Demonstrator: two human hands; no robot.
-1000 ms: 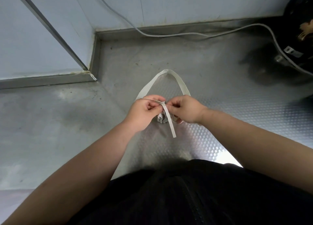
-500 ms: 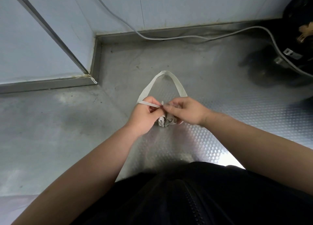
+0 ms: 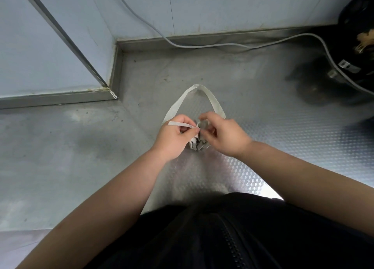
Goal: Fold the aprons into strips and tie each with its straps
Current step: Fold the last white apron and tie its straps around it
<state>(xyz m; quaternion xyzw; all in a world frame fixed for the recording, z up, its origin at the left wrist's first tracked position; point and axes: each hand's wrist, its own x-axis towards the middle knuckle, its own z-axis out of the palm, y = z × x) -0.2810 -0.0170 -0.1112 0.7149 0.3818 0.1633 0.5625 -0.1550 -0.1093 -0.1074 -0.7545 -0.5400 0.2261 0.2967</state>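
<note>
Left hand (image 3: 173,138) and right hand (image 3: 225,136) pinch strap (image 3: 180,124) atop rolled apron (image 3: 194,145), well off wall (image 3: 222,9)

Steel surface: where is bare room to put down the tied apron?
Widest: the bare steel left of the left hand, below the wall ledge. Also the patterned patch right of the right hand. Crowded: the middle, where both hands grip the strap, and the far right, with the cable and black object.

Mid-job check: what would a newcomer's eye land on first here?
Dead centre, both hands meet over a small rolled apron: the left hand pinches a narrow strap, the right hand is blurred at its top. Beyond them a wide pale loop lies on the metal surface; a grey cable trails along the back wall.
</note>
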